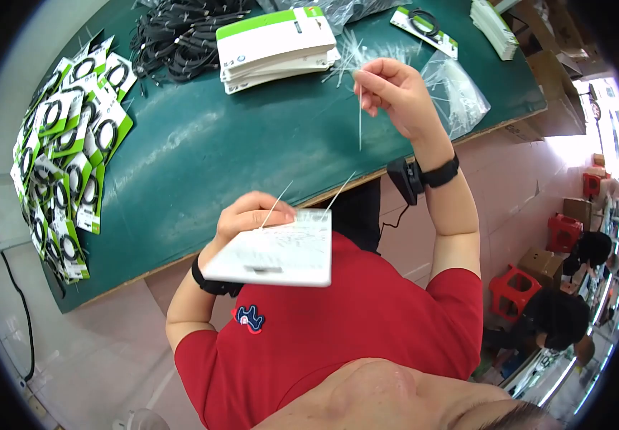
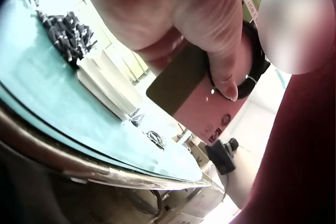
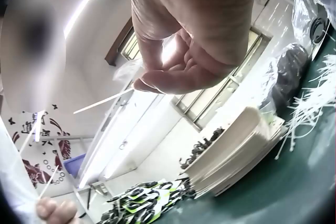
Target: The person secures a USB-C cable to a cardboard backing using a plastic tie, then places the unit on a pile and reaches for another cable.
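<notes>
My left hand grips a white packaging card near the table's front edge, its printed back showing in the head view. In the left wrist view the thumb presses a coiled black cable against the card's other face. Two thin white cable ties poke up from the card, one beside the fingers and one at the far corner. Raised over the table, my right hand pinches a single white cable tie between thumb and fingertips; it hangs down in the head view.
Loose cable ties lie behind the right hand, beside a clear plastic bag. A stack of cards stands at the back, with bundled black cables left of it. Carded cables pile up on the left of the green table.
</notes>
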A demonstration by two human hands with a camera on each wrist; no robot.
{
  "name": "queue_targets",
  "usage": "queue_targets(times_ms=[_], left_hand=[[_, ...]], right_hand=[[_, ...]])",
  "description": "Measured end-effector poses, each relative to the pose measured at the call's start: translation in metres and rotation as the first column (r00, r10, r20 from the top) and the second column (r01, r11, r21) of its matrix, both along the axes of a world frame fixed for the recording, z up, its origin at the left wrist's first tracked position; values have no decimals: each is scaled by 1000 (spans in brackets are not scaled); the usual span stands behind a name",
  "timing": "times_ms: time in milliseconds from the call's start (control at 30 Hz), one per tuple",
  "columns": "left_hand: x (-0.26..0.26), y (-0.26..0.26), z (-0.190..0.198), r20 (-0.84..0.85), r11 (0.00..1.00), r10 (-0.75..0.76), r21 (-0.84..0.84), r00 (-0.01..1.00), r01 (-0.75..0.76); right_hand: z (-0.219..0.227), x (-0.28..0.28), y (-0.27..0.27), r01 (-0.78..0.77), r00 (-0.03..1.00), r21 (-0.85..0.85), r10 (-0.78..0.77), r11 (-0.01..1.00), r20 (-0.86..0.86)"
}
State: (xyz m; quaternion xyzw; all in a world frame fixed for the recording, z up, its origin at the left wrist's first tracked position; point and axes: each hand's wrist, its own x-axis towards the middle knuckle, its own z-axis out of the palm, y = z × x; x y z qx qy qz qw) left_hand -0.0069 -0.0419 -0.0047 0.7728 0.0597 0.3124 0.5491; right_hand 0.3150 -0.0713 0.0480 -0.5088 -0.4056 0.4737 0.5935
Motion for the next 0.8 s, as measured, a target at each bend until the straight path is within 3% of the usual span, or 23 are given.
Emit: queue_targets(times_ms=[33,133,267,567,800], left_hand=[[-1,-2,1,-17,1000,13,-12,1000,-14],[5,2,6,136,929,-1,367,991,-50],[8,2,10,168,875,-51,483,984,-37],[10,2,17,162,844,-113,536,980,9],[8,2,21,141,807,-85,591,986,-15]], right_hand=[[4,-14,-6,-3,999,13,3,1000,-54],[12,-47,-19,-52,998,36,53,998,-38],[2,-68,-19,-100,995,49,101,994,-4],[-11,-91,-27,-125,992,-21,126,992,27],[-12,-90,-29,-107,993,19,106,994,60]])
